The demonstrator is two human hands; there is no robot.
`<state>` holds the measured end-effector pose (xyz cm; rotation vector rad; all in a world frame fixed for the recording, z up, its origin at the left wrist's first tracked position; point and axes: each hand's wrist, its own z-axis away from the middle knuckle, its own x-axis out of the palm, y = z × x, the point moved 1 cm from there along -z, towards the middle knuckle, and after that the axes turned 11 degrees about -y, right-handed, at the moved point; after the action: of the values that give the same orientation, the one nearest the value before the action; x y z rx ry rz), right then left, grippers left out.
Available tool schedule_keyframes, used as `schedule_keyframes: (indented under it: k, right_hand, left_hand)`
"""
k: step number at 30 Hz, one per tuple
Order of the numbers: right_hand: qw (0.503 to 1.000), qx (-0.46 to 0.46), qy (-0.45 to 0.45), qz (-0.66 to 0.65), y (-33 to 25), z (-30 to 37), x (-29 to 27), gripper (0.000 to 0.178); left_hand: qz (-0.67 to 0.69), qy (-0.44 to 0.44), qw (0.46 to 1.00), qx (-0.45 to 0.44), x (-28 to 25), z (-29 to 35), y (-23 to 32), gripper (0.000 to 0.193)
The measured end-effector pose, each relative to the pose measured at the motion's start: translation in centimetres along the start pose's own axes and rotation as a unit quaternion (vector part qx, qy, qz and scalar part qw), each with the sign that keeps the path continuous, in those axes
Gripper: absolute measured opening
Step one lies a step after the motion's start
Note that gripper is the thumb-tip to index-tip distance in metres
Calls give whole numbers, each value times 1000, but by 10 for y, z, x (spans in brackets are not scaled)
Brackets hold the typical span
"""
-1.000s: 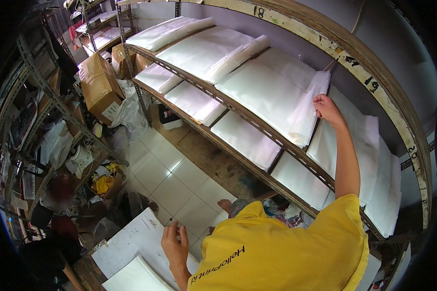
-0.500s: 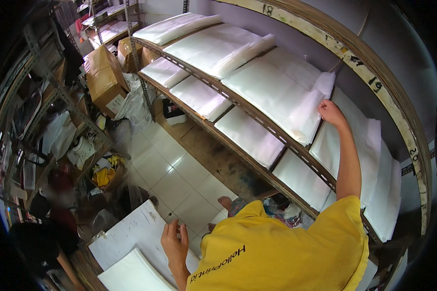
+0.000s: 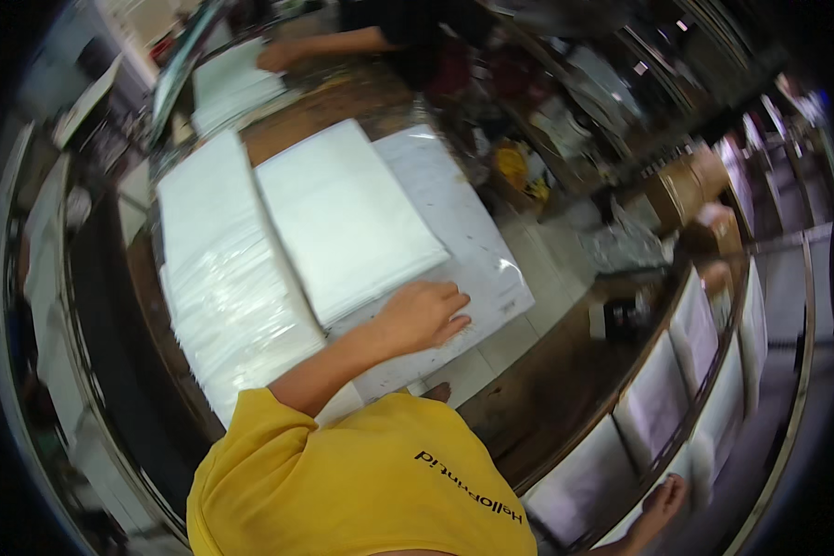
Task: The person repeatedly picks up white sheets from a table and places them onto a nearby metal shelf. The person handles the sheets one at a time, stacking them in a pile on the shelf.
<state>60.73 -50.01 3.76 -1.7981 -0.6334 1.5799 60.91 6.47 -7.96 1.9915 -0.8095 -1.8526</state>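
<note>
My left hand hovers over the grey-white board on the table, by the near corner of a neat stack of white sheets. Its fingers are loosely bent and apart, and nothing is in them. Left of that stack lies a longer pile of clear plastic-like sleeves with ruffled layers. My right hand is low at the right, beside the white stacks on the shelf. Its fingers look bent but are blurred, so I cannot make out whether they hold anything.
Across the table a co-worker's hand rests on pale sheets. Metal-edged shelves run along my right. Beyond the table are a cardboard box, crumpled plastic and a yellow bundle. More shelving stands at left.
The view has swung left from the shelves to the table, bringing both stacks and the co-worker's arm into sight. My right hand now appears low at the right, still by the shelf.
</note>
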Motion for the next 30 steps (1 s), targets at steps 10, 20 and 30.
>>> schedule_keyframes:
  k: [10, 20, 30]
  right_hand:
    - [925, -59, -351, -130, -99, -73, 223, 11]
    - [864, 268, -368, -216, 183, -37, 373, 14]
    - [828, 246, -502, 51, 223, -27, 418, 16]
  left_hand:
    - [-111, 18, 947, -300, -85, 90, -81, 34]
    - [-8, -22, 965, -261, -20, 87, -60, 41]
    - [-1, -11, 947, -320, -8, 99, -20, 40]
